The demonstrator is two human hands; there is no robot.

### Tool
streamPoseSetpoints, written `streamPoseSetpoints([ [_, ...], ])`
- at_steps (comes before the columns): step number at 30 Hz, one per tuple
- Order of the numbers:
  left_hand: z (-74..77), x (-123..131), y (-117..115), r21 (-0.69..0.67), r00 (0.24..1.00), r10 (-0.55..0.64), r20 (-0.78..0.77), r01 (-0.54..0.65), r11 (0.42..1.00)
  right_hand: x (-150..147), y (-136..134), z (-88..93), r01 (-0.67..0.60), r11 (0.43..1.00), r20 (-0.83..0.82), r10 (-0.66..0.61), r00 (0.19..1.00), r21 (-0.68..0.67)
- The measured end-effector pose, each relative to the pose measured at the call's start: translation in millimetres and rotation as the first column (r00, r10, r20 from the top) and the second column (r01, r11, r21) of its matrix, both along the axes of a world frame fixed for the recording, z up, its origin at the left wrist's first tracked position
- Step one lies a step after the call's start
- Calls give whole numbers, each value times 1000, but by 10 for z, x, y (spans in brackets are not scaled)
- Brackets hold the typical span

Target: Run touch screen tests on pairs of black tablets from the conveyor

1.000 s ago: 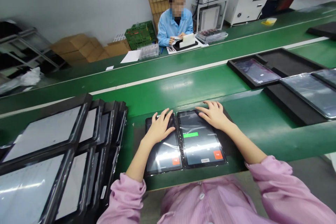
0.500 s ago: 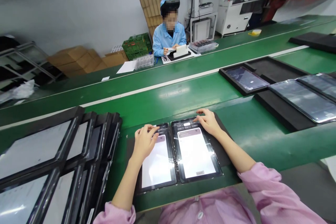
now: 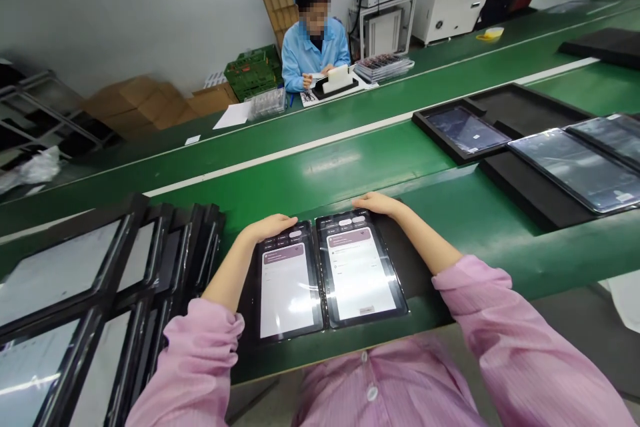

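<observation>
Both arms reach forward, the pink sleeves ending short of the bare wrists. The left hand point(image 3: 269, 227) lies palm down, its forearm running toward 1 o'clock, fingers loosely bent, the grip slack. The right hand point(image 3: 377, 203) lies flat, palm down, its forearm angled toward 10 o'clock, fingers together pointing to 9 o'clock. The hands are near each other, the right slightly farther ahead.
</observation>
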State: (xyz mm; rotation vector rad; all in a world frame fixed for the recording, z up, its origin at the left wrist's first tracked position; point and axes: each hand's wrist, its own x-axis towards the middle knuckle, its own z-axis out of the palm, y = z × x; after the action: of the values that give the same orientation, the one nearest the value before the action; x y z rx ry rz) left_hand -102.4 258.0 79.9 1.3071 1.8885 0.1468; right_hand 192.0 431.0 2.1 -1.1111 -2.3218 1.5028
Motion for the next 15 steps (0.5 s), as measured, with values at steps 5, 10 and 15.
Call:
streamPoseSetpoints([
  [5,148,-60,4,-62,991,-29,132,37,997,19,89,51,-107,979,-114,88,990,-173],
  [10,288,-122,9,-25,987,-57,147,61,998,37,92,126,-177,953,-236,117,965,-248],
  [15,341,-145,44,-43,989,-78,124,84,996,23,95,170,-209,943,-277,135,951,-257],
])
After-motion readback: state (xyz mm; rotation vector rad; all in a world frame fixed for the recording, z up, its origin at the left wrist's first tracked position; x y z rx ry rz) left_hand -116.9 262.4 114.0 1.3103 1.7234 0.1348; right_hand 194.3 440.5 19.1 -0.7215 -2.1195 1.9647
